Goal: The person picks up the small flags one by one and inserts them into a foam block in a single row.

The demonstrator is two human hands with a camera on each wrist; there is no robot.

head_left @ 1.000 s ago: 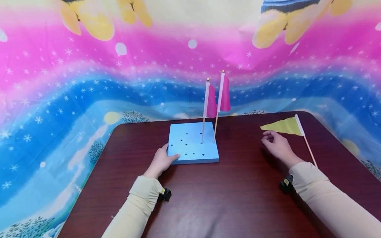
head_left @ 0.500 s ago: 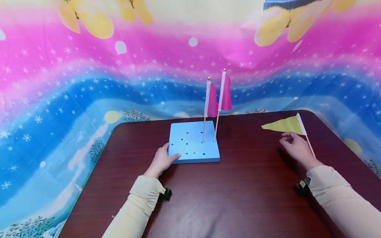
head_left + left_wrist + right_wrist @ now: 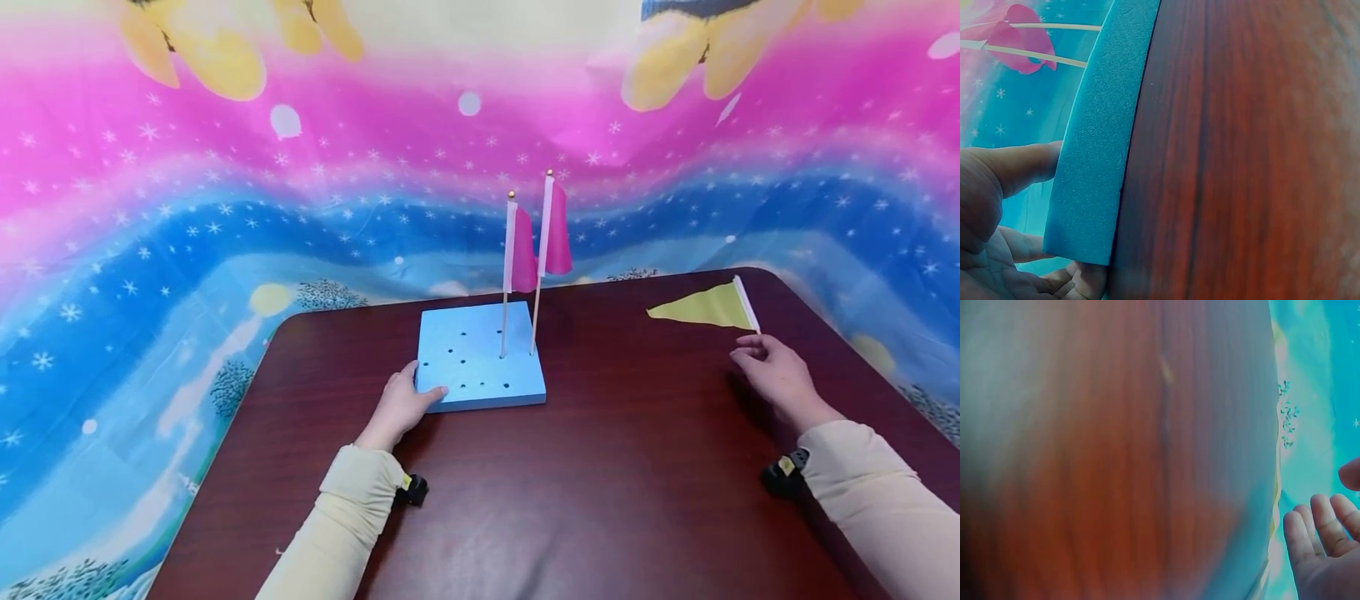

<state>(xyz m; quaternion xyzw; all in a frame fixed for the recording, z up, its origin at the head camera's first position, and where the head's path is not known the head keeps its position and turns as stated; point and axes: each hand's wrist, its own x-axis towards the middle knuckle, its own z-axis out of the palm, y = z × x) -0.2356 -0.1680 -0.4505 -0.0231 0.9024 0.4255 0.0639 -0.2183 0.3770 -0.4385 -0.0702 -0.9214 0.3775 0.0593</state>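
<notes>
1. While bracing the blue foam block [image 3: 480, 354] with the left hand [image 3: 401, 404], thumb on top, keep it flat on the counter [image 3: 600, 483].
2. With the right hand [image 3: 776, 375], grip relaxed and empty, pinch the yellow flag [image 3: 701, 307], lying near the counter's far right edge, by its stick.
3. Lift slowly, pennant clear of the pink flags [image 3: 536, 250].

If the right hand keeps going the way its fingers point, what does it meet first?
Probably the thin stick of the yellow triangular flag lying on the dark wooden table; the right hand points straight at it, though depth is unclear.
</notes>
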